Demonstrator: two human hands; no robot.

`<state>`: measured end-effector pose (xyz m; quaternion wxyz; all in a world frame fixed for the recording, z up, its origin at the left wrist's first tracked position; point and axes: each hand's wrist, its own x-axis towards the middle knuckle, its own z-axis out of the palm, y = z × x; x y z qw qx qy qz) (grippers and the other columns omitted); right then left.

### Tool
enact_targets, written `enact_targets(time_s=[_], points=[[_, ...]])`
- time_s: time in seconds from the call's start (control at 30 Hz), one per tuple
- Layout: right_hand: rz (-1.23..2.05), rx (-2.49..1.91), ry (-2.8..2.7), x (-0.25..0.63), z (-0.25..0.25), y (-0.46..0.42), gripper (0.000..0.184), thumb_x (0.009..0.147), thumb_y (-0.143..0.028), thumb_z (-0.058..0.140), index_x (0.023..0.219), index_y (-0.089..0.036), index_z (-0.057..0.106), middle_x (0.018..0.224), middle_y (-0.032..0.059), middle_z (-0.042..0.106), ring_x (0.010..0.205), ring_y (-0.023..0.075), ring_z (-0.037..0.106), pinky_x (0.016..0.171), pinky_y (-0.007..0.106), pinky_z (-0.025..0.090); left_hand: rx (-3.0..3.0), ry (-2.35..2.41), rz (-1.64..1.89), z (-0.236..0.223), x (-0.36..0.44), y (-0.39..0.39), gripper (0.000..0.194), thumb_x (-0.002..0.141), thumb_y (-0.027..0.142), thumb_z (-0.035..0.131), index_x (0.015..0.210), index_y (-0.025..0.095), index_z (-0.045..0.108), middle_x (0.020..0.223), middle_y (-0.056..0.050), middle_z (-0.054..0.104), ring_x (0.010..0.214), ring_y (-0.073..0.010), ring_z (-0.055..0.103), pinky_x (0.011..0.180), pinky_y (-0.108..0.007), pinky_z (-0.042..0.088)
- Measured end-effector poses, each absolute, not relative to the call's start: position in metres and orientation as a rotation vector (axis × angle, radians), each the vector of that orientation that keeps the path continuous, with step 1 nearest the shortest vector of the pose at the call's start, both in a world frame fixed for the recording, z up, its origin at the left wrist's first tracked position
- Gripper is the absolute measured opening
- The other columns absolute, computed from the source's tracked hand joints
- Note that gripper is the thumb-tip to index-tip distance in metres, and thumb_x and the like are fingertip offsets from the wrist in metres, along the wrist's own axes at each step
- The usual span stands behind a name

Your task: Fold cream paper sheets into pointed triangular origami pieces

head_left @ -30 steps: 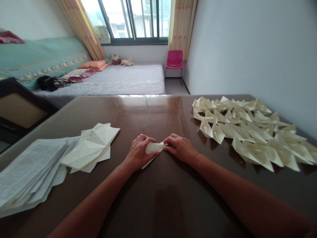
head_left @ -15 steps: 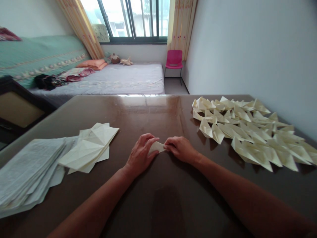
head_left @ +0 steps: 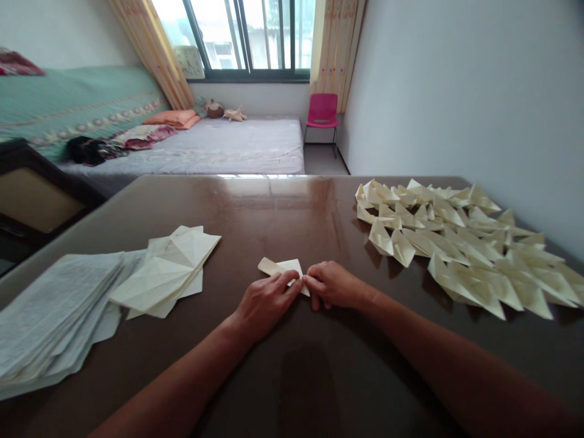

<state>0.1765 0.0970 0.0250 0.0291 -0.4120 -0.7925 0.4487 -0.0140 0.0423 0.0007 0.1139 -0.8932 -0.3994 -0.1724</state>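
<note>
A small folded piece of cream paper (head_left: 280,267) lies on the dark brown table (head_left: 283,207) in front of me. My left hand (head_left: 267,301) rests on its near edge, fingers pressed together on the paper. My right hand (head_left: 332,284) pinches the paper's right corner, fingers curled. The two hands meet at that corner. Part of the paper is hidden under my fingers.
Many folded cream paper shapes (head_left: 460,240) cover the table's right side. Creased cream sheets (head_left: 166,267) lie at left, next to a stack of printed pages (head_left: 50,319). Beyond the table are a bed (head_left: 219,146), a pink chair (head_left: 322,112) and a window.
Both hands have drawn slightly toward me and the paper now shows beyond my left fingers, lying flatter on the table. Earlier my left hand covered most of it.
</note>
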Motion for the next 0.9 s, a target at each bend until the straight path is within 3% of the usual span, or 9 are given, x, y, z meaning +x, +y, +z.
enact_targets(time_s=[0.13, 0.23, 0.33, 0.43, 0.63, 0.7, 0.83, 0.9], points=[[1.437, -1.233, -2.435, 0.183, 0.026, 0.103, 0.035, 0.089, -0.038, 0.043, 0.066, -0.017, 0.059, 0.055, 0.0003, 0.065, 0.042, 0.0091, 0.053, 0.045, 0.019, 0.036, -2.727, -1.198, -0.576, 0.003, -0.017, 0.044, 0.019, 0.092, 0.020, 0.047, 0.105, 0.019, 0.062, 0.102, -0.005, 0.066, 0.085, -0.0166, 0.061, 0.073, -0.028, 0.052], [1.001, -1.330, -2.348, 0.189, 0.023, 0.114, 0.032, 0.088, -0.036, 0.046, 0.066, -0.017, 0.060, 0.058, 0.0008, 0.065, 0.051, 0.0104, 0.055, 0.052, 0.020, 0.037, -2.920, -1.257, -0.769, 0.003, -0.023, 0.047, 0.021, 0.092, 0.016, 0.044, 0.100, 0.019, 0.063, 0.106, -0.005, 0.065, 0.093, -0.0143, 0.061, 0.083, -0.026, 0.051], [0.756, -1.350, -2.204, 0.195, 0.016, 0.125, 0.018, 0.087, -0.029, 0.050, 0.084, -0.018, 0.063, 0.075, 0.0024, 0.069, 0.067, 0.0129, 0.061, 0.062, 0.022, 0.041, -3.122, -1.319, -0.922, 0.004, -0.029, 0.049, 0.025, 0.090, 0.012, 0.042, 0.099, 0.019, 0.064, 0.109, -0.006, 0.063, 0.099, -0.0129, 0.060, 0.089, -0.024, 0.048], [0.814, -1.331, -2.134, 0.198, 0.009, 0.131, 0.019, 0.089, -0.025, 0.048, 0.101, -0.018, 0.060, 0.087, 0.0040, 0.071, 0.077, 0.0146, 0.064, 0.070, 0.024, 0.044, -3.194, -1.415, -1.024, 0.007, -0.030, 0.050, 0.024, 0.087, 0.010, 0.044, 0.098, 0.018, 0.064, 0.109, -0.008, 0.062, 0.099, -0.0138, 0.060, 0.090, -0.026, 0.047], [0.823, -1.291, -2.125, 0.195, 0.005, 0.128, 0.020, 0.090, -0.024, 0.048, 0.105, -0.018, 0.060, 0.089, 0.0053, 0.071, 0.081, 0.0160, 0.065, 0.074, 0.026, 0.045, -3.102, -1.800, -1.193, 0.007, -0.028, 0.056, 0.009, 0.085, 0.018, 0.052, 0.081, 0.017, 0.060, 0.086, -0.003, 0.062, 0.081, -0.0127, 0.058, 0.078, -0.025, 0.047], [0.825, -1.290, -2.118, 0.195, 0.006, 0.129, 0.022, 0.090, -0.025, 0.047, 0.105, -0.017, 0.060, 0.088, 0.0052, 0.071, 0.079, 0.0154, 0.065, 0.072, 0.025, 0.045, -3.178, -1.808, -1.191, 0.006, -0.030, 0.058, 0.008, 0.084, 0.015, 0.052, 0.081, 0.017, 0.060, 0.085, -0.002, 0.062, 0.081, -0.0125, 0.058, 0.078, -0.024, 0.047], [0.983, -1.273, -2.156, 0.198, 0.006, 0.132, 0.025, 0.092, -0.028, 0.043, 0.106, -0.016, 0.061, 0.067, -0.0005, 0.065, 0.056, 0.0111, 0.058, 0.059, 0.023, 0.043, -3.228, -1.819, -1.218, 0.006, -0.035, 0.061, 0.011, 0.085, 0.015, 0.049, 0.085, 0.016, 0.060, 0.088, -0.003, 0.062, 0.084, -0.0129, 0.057, 0.081, -0.025, 0.046], [1.095, -1.227, -2.151, 0.201, 0.005, 0.135, 0.024, 0.090, -0.027, 0.045, 0.105, -0.016, 0.060, 0.068, -0.0012, 0.065, 0.051, 0.0091, 0.055, 0.056, 0.021, 0.042, -3.204, -1.853, -1.226, 0.007, -0.036, 0.061, 0.012, 0.085, 0.015, 0.048, 0.085, 0.016, 0.060, 0.089, -0.003, 0.061, 0.085, -0.0132, 0.057, 0.081, -0.025, 0.046]])
